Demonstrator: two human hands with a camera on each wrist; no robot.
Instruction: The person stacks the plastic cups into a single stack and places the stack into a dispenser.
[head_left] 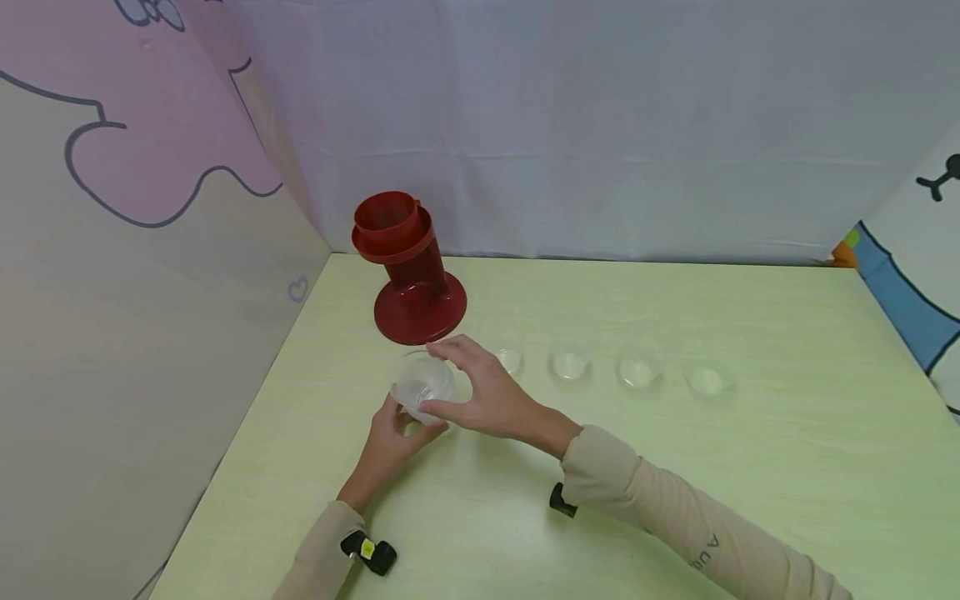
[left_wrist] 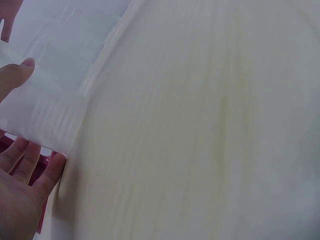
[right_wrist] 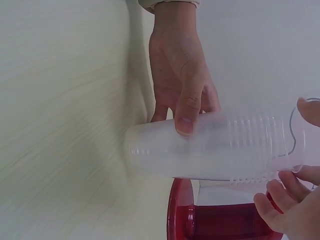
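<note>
A stack of clear plastic cups point(right_wrist: 200, 150) stands nested and upright over the table in front of the red stand. Low on the stack, my left hand point(head_left: 392, 446) grips it, the thumb on one side and the fingers on the other. At the upper end, my right hand point(head_left: 491, 393) pinches the rim of the top cup point(head_left: 423, 379) between thumb and fingers. The right wrist view shows the right fingertips point(right_wrist: 280, 192) right at this rim. Several single clear cups point(head_left: 570, 364) sit in a row to the right, one partly hidden by the right hand.
Behind the hands, a dark red stand point(head_left: 420, 312) with a round base and a cup-shaped top is on the pale table point(head_left: 750, 492). A white curtain point(head_left: 600, 133) closes off the back edge, and a printed panel point(head_left: 150, 333) rises along the left side.
</note>
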